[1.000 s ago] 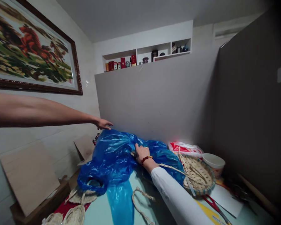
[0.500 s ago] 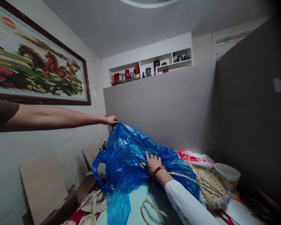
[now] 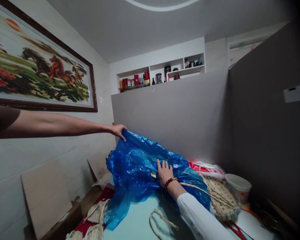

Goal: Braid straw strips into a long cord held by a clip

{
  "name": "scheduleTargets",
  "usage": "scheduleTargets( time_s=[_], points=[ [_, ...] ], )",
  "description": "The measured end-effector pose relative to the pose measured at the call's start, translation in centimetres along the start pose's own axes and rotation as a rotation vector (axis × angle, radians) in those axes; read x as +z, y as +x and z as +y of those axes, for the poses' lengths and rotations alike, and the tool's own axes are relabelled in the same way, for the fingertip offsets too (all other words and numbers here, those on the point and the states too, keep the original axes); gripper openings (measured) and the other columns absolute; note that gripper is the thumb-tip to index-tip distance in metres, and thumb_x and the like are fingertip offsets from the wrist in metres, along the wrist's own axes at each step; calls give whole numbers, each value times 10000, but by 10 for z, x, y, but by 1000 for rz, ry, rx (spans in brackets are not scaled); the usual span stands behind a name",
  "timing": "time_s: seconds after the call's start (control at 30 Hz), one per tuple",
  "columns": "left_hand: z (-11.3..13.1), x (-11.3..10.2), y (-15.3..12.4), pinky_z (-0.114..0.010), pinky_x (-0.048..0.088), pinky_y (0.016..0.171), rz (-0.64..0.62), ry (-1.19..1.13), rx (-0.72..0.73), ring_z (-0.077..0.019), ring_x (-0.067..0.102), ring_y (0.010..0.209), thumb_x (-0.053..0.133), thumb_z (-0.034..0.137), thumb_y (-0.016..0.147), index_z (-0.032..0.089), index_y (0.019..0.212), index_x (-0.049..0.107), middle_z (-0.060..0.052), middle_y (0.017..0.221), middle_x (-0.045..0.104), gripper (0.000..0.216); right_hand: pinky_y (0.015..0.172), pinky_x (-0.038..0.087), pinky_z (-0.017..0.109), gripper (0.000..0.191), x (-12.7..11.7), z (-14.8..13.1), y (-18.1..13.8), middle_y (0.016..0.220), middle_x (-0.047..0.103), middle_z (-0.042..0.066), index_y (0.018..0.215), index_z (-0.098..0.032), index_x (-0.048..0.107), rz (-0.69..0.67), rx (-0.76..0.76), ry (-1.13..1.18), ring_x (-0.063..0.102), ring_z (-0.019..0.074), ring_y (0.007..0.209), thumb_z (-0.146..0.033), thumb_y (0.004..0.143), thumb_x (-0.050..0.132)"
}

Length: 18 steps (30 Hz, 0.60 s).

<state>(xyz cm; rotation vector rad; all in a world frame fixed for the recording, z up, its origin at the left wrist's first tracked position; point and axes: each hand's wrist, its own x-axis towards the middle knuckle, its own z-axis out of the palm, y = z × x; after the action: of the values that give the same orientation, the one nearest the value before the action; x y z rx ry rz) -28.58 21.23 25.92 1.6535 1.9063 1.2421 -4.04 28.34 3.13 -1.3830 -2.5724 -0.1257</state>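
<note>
A crumpled blue plastic bag (image 3: 137, 166) lies heaped on the pale green table (image 3: 137, 226). My left hand (image 3: 118, 130), at the end of a bare outstretched arm, is closed on the bag's top edge and holds it raised by the grey partition. My right hand (image 3: 165, 171), in a white sleeve with a red bead bracelet, rests flat on the bag's middle with its fingers spread. A straw strand runs out from under that hand toward a round woven tray (image 3: 225, 201).
Right of the bag are a red-and-white plastic bag (image 3: 207, 168) and a white cup (image 3: 238, 187). A straw rope loop (image 3: 160, 221) lies in front, woven straw pieces (image 3: 95, 213) at the lower left. Board sheets (image 3: 46, 196) lean on the left wall. Grey partitions (image 3: 175, 116) close the back and right.
My left hand reached the bag's top, closed on it and lifted it. My right hand, curled on the bag before, now lies flat. The view has tilted upward.
</note>
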Motion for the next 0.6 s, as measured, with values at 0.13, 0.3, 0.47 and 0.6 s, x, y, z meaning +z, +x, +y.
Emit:
scheduleTargets(
  time_s=[0.13, 0.3, 0.47, 0.6],
  points=[
    [-1, 0, -5, -427, 549, 849, -8, 0, 51, -223, 617, 1021, 560, 350, 918, 224, 1157, 614, -78, 1245, 611, 276, 1139, 119, 531, 938, -5, -4, -1, 1559, 215, 206, 1532, -136, 159, 13, -27, 8, 174, 358, 1437, -411, 804, 683],
    [4, 3, -14, -452, 545, 855, -42, -2, 104, -239, 610, 1049, 582, 343, 905, 210, 1197, 589, -86, 1266, 595, 321, 1142, 133, 484, 1048, -15, -1, -1, 1539, 199, 279, 1530, -58, 126, 35, -93, 55, 146, 374, 1444, -425, 755, 729],
    [9, 22, -43, -436, 529, 895, -253, -9, 87, -235, 606, 1072, 574, 301, 914, 211, 1131, 632, -67, 1272, 601, 242, 1127, 175, 574, 638, -27, 13, -1, 1537, 288, 142, 1476, -188, 319, 123, -107, 60, 248, 332, 1411, -386, 920, 560],
    [-7, 57, -79, -400, 543, 871, -459, -14, 12, -200, 625, 1030, 590, 287, 906, 238, 1052, 661, -67, 1206, 646, 169, 1059, 327, 573, 476, -38, 22, -7, 1451, 403, 120, 1365, -191, 464, 161, -120, 45, 409, 316, 1305, -337, 926, 571]
  ],
)
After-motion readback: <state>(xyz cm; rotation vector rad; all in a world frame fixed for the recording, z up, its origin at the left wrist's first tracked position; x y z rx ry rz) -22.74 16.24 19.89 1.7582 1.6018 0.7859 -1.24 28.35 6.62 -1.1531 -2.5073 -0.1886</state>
